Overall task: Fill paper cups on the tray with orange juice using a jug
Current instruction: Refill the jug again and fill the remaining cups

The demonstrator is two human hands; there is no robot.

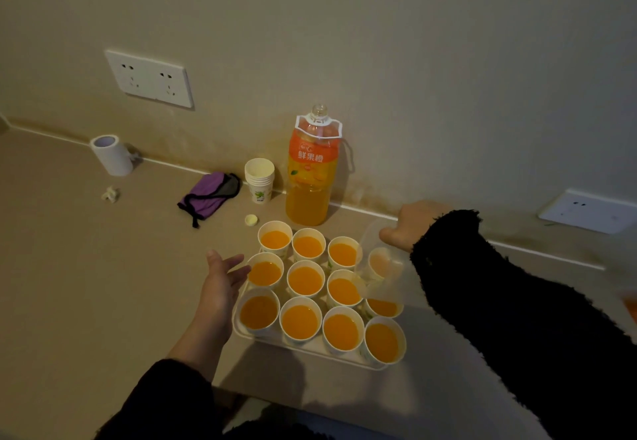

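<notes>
At centre frame, a white rectangular plastic tray [237, 327] holds twelve white paper cups [305, 281] of orange juice. The left hand [220, 284], fingers straight and slightly apart, reaches the tray's left edge. The right hand [412, 224], fingers curled, holds a clear plastic jug [381, 267] over the right-hand cups.

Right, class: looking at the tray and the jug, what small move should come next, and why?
Probably the right hand should lift the clear jug off to the side and check the far-right cup behind it: eleven cups plainly hold juice, but that one looks pale.
</notes>
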